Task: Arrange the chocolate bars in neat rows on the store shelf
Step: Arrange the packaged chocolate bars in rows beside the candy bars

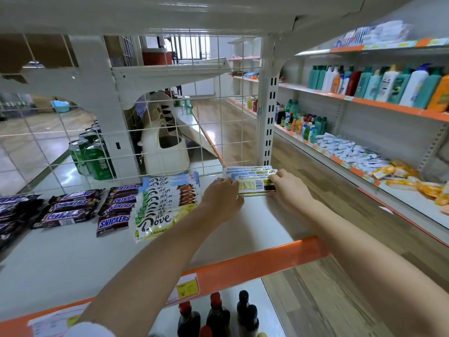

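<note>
A: State finger condition.
B: Left hand (222, 198) and right hand (290, 188) fingers are curled onto opposite ends of the chocolate bar stack (252, 181).
A: Stack location?
B: Between both hands' fingertips, on the shelf (255, 224), right of the Dove row (165, 203).

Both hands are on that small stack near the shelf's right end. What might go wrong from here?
1. The stack of bars sits near the shelf's right edge; a nudge from the right hand or left hand might tip bars off.
2. The left forearm passes close to the Dove row and may knock it askew.
</note>
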A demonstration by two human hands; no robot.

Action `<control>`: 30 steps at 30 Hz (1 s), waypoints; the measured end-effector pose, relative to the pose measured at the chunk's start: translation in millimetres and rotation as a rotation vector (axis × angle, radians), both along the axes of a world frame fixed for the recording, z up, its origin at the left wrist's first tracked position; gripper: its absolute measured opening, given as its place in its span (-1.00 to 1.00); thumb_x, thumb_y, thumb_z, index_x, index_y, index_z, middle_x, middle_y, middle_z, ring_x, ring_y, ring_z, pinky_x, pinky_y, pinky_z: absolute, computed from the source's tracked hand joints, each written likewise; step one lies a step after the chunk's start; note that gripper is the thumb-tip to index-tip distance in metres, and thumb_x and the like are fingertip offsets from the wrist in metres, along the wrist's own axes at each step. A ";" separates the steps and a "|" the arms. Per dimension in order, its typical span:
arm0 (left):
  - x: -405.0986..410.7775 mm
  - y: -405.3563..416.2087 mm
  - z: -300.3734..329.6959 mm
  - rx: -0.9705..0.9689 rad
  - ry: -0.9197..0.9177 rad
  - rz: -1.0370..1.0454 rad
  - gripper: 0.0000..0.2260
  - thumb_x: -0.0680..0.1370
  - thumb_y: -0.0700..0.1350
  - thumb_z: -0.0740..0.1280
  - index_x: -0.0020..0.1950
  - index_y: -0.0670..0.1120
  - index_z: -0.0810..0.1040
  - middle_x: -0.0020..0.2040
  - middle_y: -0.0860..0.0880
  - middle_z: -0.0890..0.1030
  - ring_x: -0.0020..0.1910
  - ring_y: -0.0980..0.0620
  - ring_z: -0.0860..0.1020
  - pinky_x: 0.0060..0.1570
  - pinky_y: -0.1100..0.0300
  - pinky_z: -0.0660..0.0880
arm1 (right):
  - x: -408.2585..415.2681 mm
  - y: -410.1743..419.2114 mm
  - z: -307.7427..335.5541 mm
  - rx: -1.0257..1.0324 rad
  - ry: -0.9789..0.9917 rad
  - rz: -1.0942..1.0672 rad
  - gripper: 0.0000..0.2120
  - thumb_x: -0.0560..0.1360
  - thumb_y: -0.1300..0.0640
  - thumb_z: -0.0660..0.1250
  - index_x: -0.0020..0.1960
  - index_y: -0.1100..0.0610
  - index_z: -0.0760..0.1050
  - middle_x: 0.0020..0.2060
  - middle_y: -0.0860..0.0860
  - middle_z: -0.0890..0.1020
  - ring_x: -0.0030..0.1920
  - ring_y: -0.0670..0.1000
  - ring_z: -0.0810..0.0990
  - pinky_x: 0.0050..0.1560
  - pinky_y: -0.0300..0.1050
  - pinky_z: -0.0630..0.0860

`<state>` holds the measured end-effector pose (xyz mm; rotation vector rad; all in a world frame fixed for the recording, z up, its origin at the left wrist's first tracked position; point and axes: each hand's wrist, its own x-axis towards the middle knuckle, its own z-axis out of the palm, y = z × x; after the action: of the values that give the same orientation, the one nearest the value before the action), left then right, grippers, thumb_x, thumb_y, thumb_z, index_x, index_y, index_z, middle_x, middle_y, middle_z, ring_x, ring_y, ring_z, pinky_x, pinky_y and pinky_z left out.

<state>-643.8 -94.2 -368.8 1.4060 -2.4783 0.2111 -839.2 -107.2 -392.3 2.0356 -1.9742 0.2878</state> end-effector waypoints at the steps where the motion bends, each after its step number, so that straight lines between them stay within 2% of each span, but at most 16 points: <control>1: 0.1 -0.4 -0.2 0.001 -0.001 0.001 -0.62 0.60 0.00 0.13 0.32 -0.20 0.38 0.22 -0.13 0.50 0.18 -0.06 0.45 0.10 0.14 0.44 | 0.1 0.4 0.1 -0.007 0.002 0.007 -0.78 0.51 0.13 0.24 0.12 0.20 0.43 0.07 0.13 0.46 0.04 0.19 0.48 -0.09 -0.03 0.37; 6: 1.5 -0.7 0.9 -0.006 -0.017 0.009 -0.61 0.60 0.00 0.12 0.34 -0.19 0.36 0.25 -0.13 0.48 0.22 -0.06 0.43 0.15 0.12 0.43 | 0.2 -1.5 1.7 0.001 0.082 -0.002 -0.78 0.52 0.10 0.24 0.12 0.19 0.42 0.07 0.12 0.45 0.05 0.17 0.46 -0.10 -0.06 0.31; 9: 3.6 -0.3 4.4 -0.031 -0.001 -0.002 -0.62 0.61 -0.01 0.12 0.34 -0.19 0.37 0.26 -0.13 0.48 0.25 -0.07 0.42 0.18 0.12 0.42 | 1.6 0.6 3.2 0.036 0.259 0.023 -0.79 0.54 0.23 0.15 0.16 0.21 0.38 0.11 0.13 0.45 0.08 0.16 0.49 0.07 -0.02 0.35; 10: 4.5 0.0 5.4 -0.040 0.000 -0.005 -0.63 0.61 -0.01 0.12 0.33 -0.19 0.37 0.26 -0.13 0.48 0.25 -0.07 0.43 0.18 0.12 0.42 | 0.8 -0.4 3.3 0.041 0.327 0.039 -0.78 0.53 0.27 0.14 0.16 0.22 0.38 0.10 0.14 0.46 0.07 0.16 0.51 0.07 -0.02 0.38; 12: 6.4 1.5 6.4 -0.050 -0.001 -0.008 -0.63 0.61 0.00 0.12 0.32 -0.19 0.38 0.26 -0.12 0.48 0.25 -0.06 0.43 0.18 0.13 0.42 | 2.3 -2.1 5.0 -0.010 0.440 0.091 -0.82 0.48 0.31 0.18 0.07 0.26 0.45 -0.01 0.16 0.52 -0.09 0.15 0.59 -0.11 -0.06 0.46; 13: 7.4 2.3 6.6 -0.052 -0.001 -0.009 -0.63 0.61 0.00 0.12 0.31 -0.19 0.39 0.25 -0.12 0.49 0.24 -0.06 0.43 0.18 0.13 0.42 | 5.1 -2.1 8.5 -0.007 0.477 0.113 -0.87 0.41 0.32 0.23 -0.07 0.28 0.51 -0.17 0.17 0.55 -0.26 0.14 0.60 -0.29 -0.10 0.48; 15: 9.2 3.2 6.7 -0.060 -0.003 -0.012 -0.64 0.61 0.00 0.12 0.30 -0.18 0.39 0.25 -0.12 0.49 0.23 -0.05 0.44 0.17 0.14 0.43 | 5.5 -6.5 13.0 -0.039 0.494 0.183 -0.89 0.25 0.30 0.23 -0.39 0.28 0.52 -0.48 0.15 0.48 -0.60 0.09 0.48 -0.63 -0.23 0.32; 16: 10.2 3.5 6.4 -0.061 -0.006 -0.013 -0.65 0.61 0.00 0.12 0.29 -0.18 0.40 0.24 -0.12 0.50 0.23 -0.06 0.44 0.16 0.14 0.43 | 3.0 -8.6 13.7 -0.020 0.490 0.200 -0.90 0.19 0.27 0.27 -0.45 0.28 0.50 -0.54 0.13 0.44 -0.67 0.07 0.41 -0.68 -0.28 0.24; 18: 12.2 3.2 6.1 -0.053 -0.006 -0.010 -0.64 0.61 0.01 0.12 0.29 -0.18 0.40 0.24 -0.12 0.50 0.24 -0.06 0.43 0.17 0.13 0.43 | 2.1 -10.6 14.5 0.006 0.558 0.221 -0.90 0.03 0.25 0.41 -0.49 0.25 0.51 -0.57 0.10 0.42 -0.70 0.02 0.35 -0.67 -0.34 0.16; 20: 14.4 2.7 5.7 -0.043 -0.006 -0.001 -0.64 0.61 0.02 0.12 0.30 -0.18 0.39 0.25 -0.11 0.49 0.25 -0.06 0.43 0.18 0.13 0.42 | 3.5 -7.9 18.5 -0.030 0.610 0.262 -0.92 0.02 0.22 0.34 -0.51 0.24 0.53 -0.59 0.07 0.41 -0.71 -0.01 0.33 -0.63 -0.38 0.08; 22: 16.3 1.7 5.4 -0.044 -0.015 0.001 -0.63 0.61 0.02 0.12 0.31 -0.17 0.38 0.26 -0.11 0.49 0.26 -0.06 0.42 0.19 0.12 0.41 | 6.4 -3.9 21.4 -0.008 0.641 0.278 -0.85 0.05 0.18 0.24 -0.52 0.24 0.53 -0.60 0.07 0.40 -0.71 -0.02 0.27 -0.55 -0.38 0.03; 25: 18.5 0.4 5.1 -0.048 -0.024 0.002 -0.61 0.61 0.03 0.11 0.33 -0.17 0.37 0.27 -0.11 0.48 0.27 -0.06 0.42 0.20 0.12 0.41 | 5.8 -7.0 22.7 -0.044 0.586 0.389 -0.87 -0.08 0.26 0.30 -0.54 0.28 0.45 -0.60 0.10 0.37 -0.62 -0.06 0.12 -0.53 -0.40 0.09; 28: 20.6 0.6 4.8 -0.049 -0.023 0.003 -0.61 0.61 0.03 0.11 0.34 -0.17 0.36 0.26 -0.11 0.49 0.26 -0.06 0.42 0.19 0.12 0.42 | 5.7 -9.0 24.3 -0.083 0.550 0.355 -0.71 -0.20 0.18 0.47 -0.53 0.21 0.47 -0.58 0.07 0.38 -0.65 -0.05 0.19 -0.49 -0.43 -0.03; 30: 21.8 1.0 5.1 -0.048 -0.032 0.008 -0.61 0.60 0.03 0.11 0.32 -0.18 0.38 0.25 -0.12 0.49 0.25 -0.06 0.42 0.20 0.12 0.40 | 8.9 -6.2 26.9 -0.100 0.517 0.332 -0.65 -0.27 0.14 0.49 -0.54 0.18 0.46 -0.57 0.06 0.38 -0.66 -0.04 0.22 -0.50 -0.41 -0.06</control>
<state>-622.0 -93.2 -363.7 1.4045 -2.4762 0.2949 -830.3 -113.4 -365.4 2.0991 -1.2939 -0.0704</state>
